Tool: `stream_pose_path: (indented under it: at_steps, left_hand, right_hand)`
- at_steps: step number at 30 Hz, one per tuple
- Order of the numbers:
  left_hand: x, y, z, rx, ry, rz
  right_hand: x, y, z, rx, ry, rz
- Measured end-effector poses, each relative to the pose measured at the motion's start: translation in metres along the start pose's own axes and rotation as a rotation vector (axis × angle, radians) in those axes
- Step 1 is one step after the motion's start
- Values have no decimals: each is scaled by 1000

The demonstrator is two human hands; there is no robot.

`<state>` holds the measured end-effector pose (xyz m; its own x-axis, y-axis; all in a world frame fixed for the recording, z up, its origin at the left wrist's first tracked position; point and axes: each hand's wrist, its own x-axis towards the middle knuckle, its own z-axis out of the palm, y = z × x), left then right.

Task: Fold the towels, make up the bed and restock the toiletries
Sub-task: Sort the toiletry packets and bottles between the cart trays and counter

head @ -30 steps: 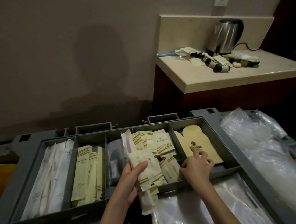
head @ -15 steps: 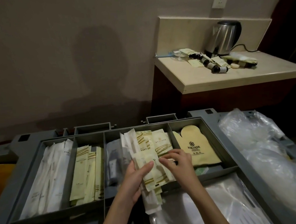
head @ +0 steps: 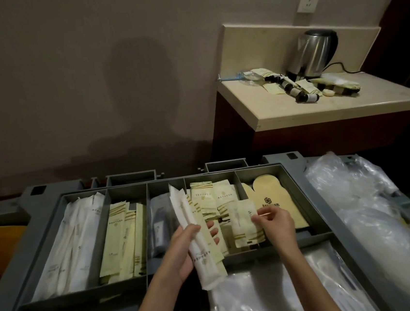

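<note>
Since the earlier frame the right hand (head: 273, 224) is drawing away from the left hand (head: 183, 248), lifting a small cream sachet (head: 244, 223) clear of the pile it was touching half a second ago.

Working down by size: the grey cart tray (head: 44, 250) is filling the lower view, its compartments holding white sleeves (head: 74, 247) at far left, cream packets (head: 123, 240) next to them, dark-printed pouches (head: 159, 226) in the narrow middle slot, loose sachets (head: 213, 200) beside that, and tan mitt-shaped items (head: 271, 196) at far right. Crumpled clear plastic (head: 372, 213) is lying on the cart's right side. Beyond, the stone counter (head: 345, 105) is carrying a steel kettle (head: 314, 52) and a scatter of small bottles (head: 298, 92) and packets.

The left hand's fingers are curling round a bundle of long wrapped packets (head: 201, 252), held upright over the tray. The right hand's thumb and fingertips are pinching the sachet's edge above the sachet compartment.

The restocking appears to be at the gathering stage: supplies are being picked, none yet carried over. No towels or bed are showing, so those parts cannot be judged.

The printing on the wrappers is too small to read, and the cart's near edge is cut off.
</note>
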<state>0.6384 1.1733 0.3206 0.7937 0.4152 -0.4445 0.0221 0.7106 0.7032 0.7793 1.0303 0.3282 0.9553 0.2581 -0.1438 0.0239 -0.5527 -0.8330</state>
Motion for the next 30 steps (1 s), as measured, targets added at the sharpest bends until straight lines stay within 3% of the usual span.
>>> stream_pose_path:
  at_steps: [8,14,20,25,30]
  left_hand:
    - [0,-1,-4,88,-8,41]
    - [-2,1,-1,119,31,81]
    - [-3,1,1,107,28,96]
    - [-3,3,5,70,72,108]
    - [2,10,-5,214,255,148]
  right_hand:
    - [5,6,8,-372,23,-71]
    - [-2,7,24,-464,49,-94]
    - [-6,10,30,-523,89,-236]
    - [-28,-23,43,-69,-242,-347]
    - [-50,-38,73,-67,-432,-334]
